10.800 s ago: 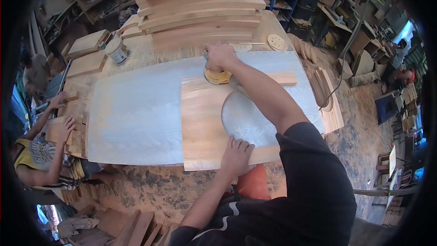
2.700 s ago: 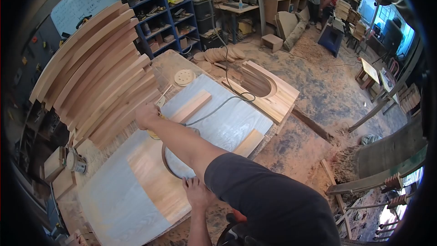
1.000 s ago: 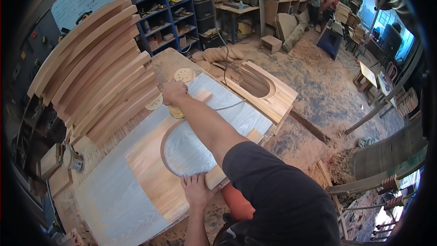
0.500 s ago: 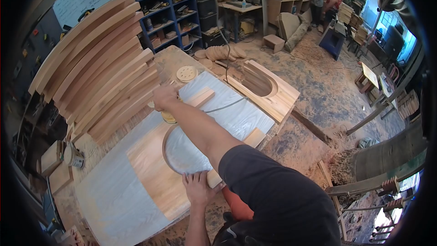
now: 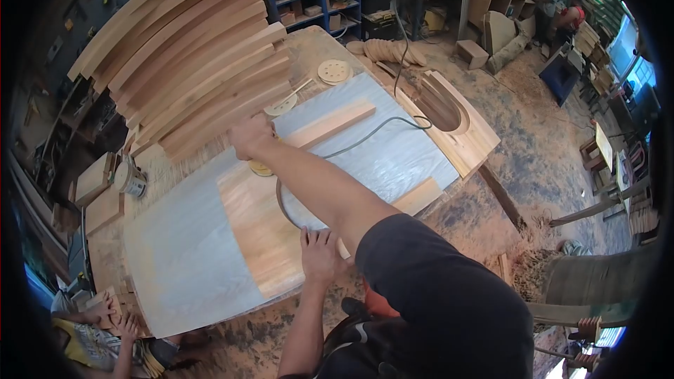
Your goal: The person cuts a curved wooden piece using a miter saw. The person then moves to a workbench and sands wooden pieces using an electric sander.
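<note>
My right hand (image 5: 253, 137) is stretched far out over the board, its fingers closed round a sander (image 5: 260, 168). Only the sander's yellow round edge shows under the hand, and a dark cord trails off to the right. The sander is on the pale wooden board (image 5: 242, 217), near its far edge. My left hand (image 5: 321, 256) lies with fingers extended on the board's near edge, beside a rounded cutout. My right arm hides part of that cutout. A wooden strip (image 5: 330, 125) lies just right of the sander.
Curved wooden pieces (image 5: 189, 49) are stacked at the far left. Perforated sanding discs (image 5: 335, 71) lie on the table (image 5: 305, 45). A white tub (image 5: 130, 177) stands on the left. Another person's hands (image 5: 116, 319) are at the lower left. A frame with an oval opening (image 5: 481, 137) sits right.
The view has shifted, so the table appears further right and higher. My right hand and the sander have moved nearer the left along the board. Another person has come into view at lower left.
</note>
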Available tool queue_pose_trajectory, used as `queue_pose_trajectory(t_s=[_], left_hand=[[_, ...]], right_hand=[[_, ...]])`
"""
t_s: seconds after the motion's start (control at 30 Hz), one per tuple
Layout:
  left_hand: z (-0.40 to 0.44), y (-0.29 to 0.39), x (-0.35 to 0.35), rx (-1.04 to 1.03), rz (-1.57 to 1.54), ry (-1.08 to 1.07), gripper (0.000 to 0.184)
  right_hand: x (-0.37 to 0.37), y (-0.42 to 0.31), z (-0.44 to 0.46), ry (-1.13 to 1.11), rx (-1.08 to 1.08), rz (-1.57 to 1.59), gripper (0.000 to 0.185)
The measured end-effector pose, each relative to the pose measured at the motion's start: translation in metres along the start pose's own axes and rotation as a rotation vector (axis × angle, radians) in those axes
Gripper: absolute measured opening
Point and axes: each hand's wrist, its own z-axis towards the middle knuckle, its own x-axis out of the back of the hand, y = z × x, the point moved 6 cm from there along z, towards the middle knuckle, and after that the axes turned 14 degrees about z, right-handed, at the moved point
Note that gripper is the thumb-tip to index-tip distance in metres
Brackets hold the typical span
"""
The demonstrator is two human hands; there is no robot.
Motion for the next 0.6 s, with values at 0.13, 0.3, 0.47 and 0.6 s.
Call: queue_pose_trajectory(t_s=[0.13,0.3,0.47,0.6], left_hand=[[0.006,0.004,0.02,0.05,-0.038,-0.035,0.078],[0.008,0.002,0.026,0.066,-0.164,-0.049,0.079],[0.008,-0.003,0.022,0.068,-0.175,-0.074,0.076],[0.007,-0.003,0.023,0.055,-0.185,-0.062,0.076]], right_hand=[[0.013,0.056,0.027,0.063,-0.131,0.119,0.038],[0.058,0.14,0.028,0.165,-0.228,0.026,0.053],[0.08,0.202,0.027,0.199,-0.362,-0.011,0.067],[0.074,0.182,0.031,0.163,-0.312,-0.044,0.075]])
